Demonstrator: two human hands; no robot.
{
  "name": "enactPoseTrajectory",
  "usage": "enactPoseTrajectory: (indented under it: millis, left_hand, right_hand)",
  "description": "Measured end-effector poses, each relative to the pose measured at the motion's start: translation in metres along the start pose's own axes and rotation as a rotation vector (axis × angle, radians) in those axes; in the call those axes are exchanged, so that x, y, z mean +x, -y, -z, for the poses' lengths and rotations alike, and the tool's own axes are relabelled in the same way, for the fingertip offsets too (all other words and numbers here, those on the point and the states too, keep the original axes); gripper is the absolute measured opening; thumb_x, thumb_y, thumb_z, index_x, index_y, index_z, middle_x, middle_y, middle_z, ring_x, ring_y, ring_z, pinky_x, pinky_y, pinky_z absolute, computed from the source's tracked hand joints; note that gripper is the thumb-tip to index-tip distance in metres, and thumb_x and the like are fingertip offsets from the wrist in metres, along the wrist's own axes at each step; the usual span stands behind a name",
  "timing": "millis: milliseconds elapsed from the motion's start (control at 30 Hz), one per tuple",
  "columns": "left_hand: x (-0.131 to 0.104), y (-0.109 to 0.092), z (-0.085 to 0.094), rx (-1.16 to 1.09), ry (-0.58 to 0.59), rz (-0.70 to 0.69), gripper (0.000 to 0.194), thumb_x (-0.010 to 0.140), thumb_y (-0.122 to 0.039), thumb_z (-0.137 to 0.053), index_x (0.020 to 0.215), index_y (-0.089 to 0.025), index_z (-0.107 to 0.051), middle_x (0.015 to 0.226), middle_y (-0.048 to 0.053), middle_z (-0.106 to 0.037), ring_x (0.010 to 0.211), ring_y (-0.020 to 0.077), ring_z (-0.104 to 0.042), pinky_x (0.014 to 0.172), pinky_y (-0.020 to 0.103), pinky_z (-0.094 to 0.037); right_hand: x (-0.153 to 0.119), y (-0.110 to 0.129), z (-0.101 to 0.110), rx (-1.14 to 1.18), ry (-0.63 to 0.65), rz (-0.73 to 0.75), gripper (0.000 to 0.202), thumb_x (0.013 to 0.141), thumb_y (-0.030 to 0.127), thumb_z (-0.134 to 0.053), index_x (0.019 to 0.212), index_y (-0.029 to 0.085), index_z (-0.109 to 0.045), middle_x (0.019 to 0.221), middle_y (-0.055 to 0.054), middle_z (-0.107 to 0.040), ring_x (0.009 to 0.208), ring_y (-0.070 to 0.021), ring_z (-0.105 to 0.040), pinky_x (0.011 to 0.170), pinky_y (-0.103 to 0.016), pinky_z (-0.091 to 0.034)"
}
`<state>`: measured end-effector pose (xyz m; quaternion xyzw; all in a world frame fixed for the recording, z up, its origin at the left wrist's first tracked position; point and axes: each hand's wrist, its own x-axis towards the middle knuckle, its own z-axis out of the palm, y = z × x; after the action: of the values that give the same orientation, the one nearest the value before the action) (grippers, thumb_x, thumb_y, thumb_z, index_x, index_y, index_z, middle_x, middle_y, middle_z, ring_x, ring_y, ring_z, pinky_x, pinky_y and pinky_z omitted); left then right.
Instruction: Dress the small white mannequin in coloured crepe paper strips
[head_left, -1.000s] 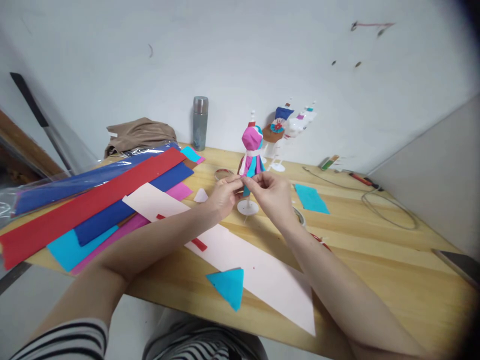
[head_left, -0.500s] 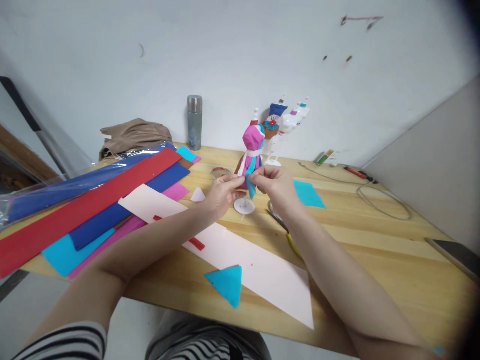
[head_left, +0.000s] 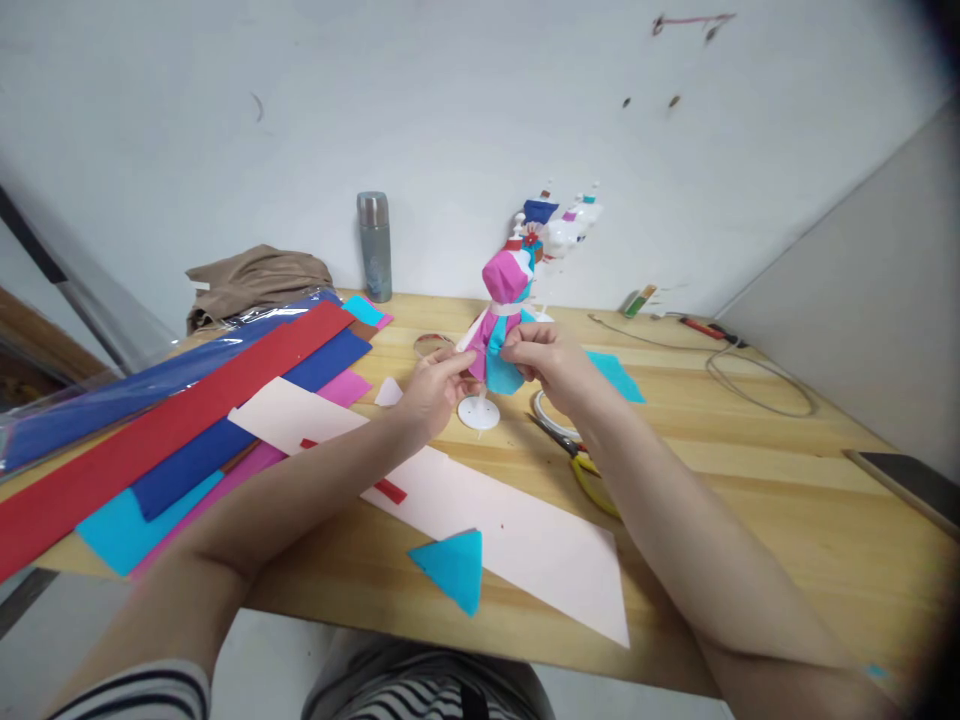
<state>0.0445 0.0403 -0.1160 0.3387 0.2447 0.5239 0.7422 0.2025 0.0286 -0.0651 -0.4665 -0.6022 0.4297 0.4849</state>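
Note:
A miniature dress form (head_left: pixel 506 275) wears a pink and blue paper dress with a pale band at the waist. Its round white base (head_left: pixel 478 412) shows below, and the form leans a little. My left hand (head_left: pixel 439 392) pinches the pink skirt at its left side. On the other side, my right hand (head_left: pixel 551 362) has thumb and finger closed on the blue skirt panel (head_left: pixel 502 372), which spreads out below. Under my right wrist lie yellow-handled scissors (head_left: pixel 589 480) beside a white ring (head_left: pixel 551 415).
Long paper strips, among them red (head_left: pixel 187 425) and pale pink (head_left: pixel 525 540), cover the left and front. A blue triangle (head_left: pixel 454 570) lies near the edge. Behind stand a flask (head_left: pixel 375 245) and other small dress forms (head_left: pixel 562 235). A cable (head_left: pixel 712 375) and phone-like slab (head_left: pixel 911 485) lie right.
The blue panel, narrow and hanging before, is now fanned out wider across the skirt. The dress form has tilted to the right at its top. Both hands stay on the skirt.

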Motion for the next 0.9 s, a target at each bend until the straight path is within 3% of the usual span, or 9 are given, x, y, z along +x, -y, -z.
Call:
enactPoseTrajectory:
  millis: [633,800,900]
  left_hand:
    - [0.001,-0.001,-0.003,-0.014,0.041,0.022,0.016,0.081,-0.013,-0.071,0.07,-0.016,-0.06,0.067,0.0,-0.061,0.06,0.0112,-0.058,0.06,0.025,-0.046]
    - [-0.002,-0.001,-0.005,-0.005,0.041,0.013,0.013,0.08,-0.015,-0.075,0.075,-0.015,-0.062,0.07,0.0,-0.062,0.063,0.0109,-0.059,0.062,0.024,-0.046]
    - [-0.004,0.0,-0.007,0.022,0.045,-0.005,0.014,0.078,-0.018,-0.078,0.079,-0.015,-0.065,0.072,0.0,-0.064,0.067,0.0122,-0.061,0.063,0.024,-0.046]
  right_hand:
    - [0.0,0.006,0.015,-0.014,0.156,-0.026,0.028,0.058,0.029,-0.066,0.045,0.023,-0.042,0.041,0.006,-0.035,0.044,-0.0077,-0.026,0.05,-0.028,-0.017]
    - [-0.003,0.008,0.015,-0.115,0.163,0.015,0.032,0.069,0.041,-0.07,0.05,0.022,-0.052,0.045,0.004,-0.042,0.047,-0.01,-0.033,0.051,-0.029,-0.022]
    - [-0.004,0.009,0.009,-0.202,0.107,0.045,0.041,0.069,0.046,-0.075,0.048,0.022,-0.049,0.046,0.004,-0.042,0.048,-0.0098,-0.034,0.051,-0.03,-0.024]
